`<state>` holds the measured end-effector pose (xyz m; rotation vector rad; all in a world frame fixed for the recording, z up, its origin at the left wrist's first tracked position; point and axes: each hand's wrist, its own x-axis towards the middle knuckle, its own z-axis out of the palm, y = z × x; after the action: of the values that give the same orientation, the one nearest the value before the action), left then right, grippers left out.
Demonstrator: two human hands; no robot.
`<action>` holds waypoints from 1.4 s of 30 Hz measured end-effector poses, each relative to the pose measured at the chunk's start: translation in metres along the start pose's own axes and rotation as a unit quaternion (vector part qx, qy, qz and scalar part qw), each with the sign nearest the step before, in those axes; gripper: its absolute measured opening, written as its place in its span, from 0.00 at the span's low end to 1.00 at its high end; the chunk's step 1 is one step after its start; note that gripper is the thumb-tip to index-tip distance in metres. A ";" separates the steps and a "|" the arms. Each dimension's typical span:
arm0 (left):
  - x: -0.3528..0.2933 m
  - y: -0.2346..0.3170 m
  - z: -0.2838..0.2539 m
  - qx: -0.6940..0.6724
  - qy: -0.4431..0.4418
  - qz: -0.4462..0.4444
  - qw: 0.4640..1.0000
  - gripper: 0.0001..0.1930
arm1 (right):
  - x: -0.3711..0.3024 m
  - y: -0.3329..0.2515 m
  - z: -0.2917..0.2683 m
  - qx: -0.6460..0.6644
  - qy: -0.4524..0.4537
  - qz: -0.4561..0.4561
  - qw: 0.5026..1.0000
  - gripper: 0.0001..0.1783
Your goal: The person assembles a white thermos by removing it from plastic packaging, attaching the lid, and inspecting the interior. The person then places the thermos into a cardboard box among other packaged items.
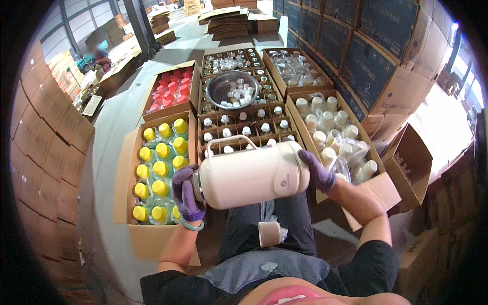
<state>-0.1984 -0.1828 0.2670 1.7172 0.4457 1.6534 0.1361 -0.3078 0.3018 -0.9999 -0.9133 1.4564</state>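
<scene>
A big cream-coloured vacuum jug [246, 175] with a loop handle lies on its side across my body, held up over my lap. Its metal-ringed end is in the purple-gloved fingers of my left hand [186, 194]. At the opposite end, my gloved right hand [317, 173] grips the wide, rounded part. Below the jug, a small beige cup-shaped piece [268, 234] rests in my lap with clear plastic wrap around it. The jug covers part of the divided carton [264, 118] of white-capped bottles behind it.
To the left stand cartons of yellow-capped [162, 150] and red-capped bottles [173, 87]. A metal bowl [213, 87] of white caps sits atop the middle carton. Cream-lidded, plastic-wrapped containers [328, 120] fill a carton at right. Stacked boxes [368, 66] rise beyond; another person [103, 60] is far left.
</scene>
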 end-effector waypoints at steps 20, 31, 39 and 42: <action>0.036 -0.011 -0.006 0.029 -0.185 -0.320 0.929 0.16 | -0.040 0.072 0.008 -0.254 0.125 -0.412 0.866 0.66; 0.052 0.027 0.012 0.149 -0.203 0.149 0.956 0.31 | -0.019 0.090 -0.010 0.249 0.085 -0.188 0.946 0.45; 0.029 0.025 0.022 0.021 -0.201 -0.042 0.978 0.06 | -0.036 0.080 0.020 0.226 0.092 -0.034 0.969 0.67; 0.029 0.040 0.015 -0.046 -0.262 0.183 0.946 0.06 | -0.042 0.085 0.025 0.301 0.092 0.006 0.949 0.69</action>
<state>-0.1892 -0.1953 0.3164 2.1620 -0.2120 1.3392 0.0853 -0.3595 0.2355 -0.6638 -0.2876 1.4915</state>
